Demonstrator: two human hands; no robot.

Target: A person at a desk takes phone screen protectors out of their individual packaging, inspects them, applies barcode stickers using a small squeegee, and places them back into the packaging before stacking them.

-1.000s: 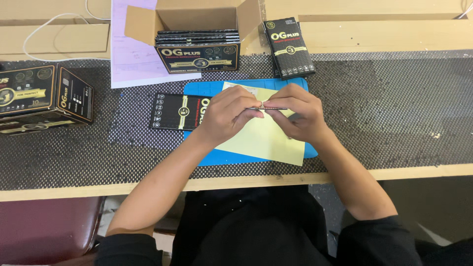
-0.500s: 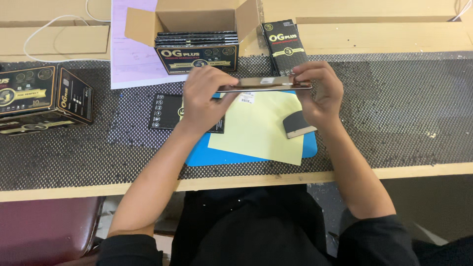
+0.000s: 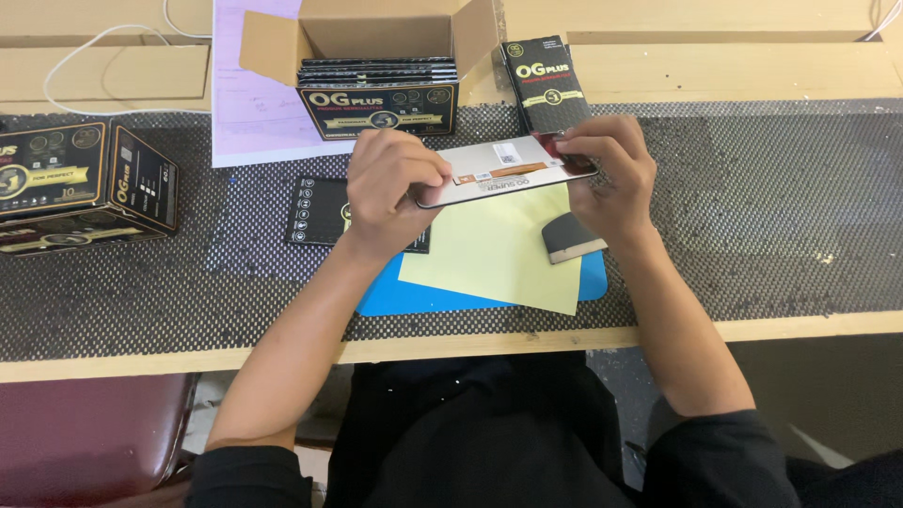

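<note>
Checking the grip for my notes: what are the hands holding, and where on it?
A flat phone screen panel, held above the yellow sheet: left hand grips its left end, right hand its right end.

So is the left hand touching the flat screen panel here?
Touching. The head view shows the left hand gripping the left end of the screen panel, fingers wrapped over its edge, while the right hand holds the other end.

A glossy, smooth panel (image 3: pixel 503 169) is above a matt yellow paper sheet (image 3: pixel 499 254), a textured mesh mat (image 3: pixel 752 207) and a wooden table edge (image 3: pixel 800 325).
</note>
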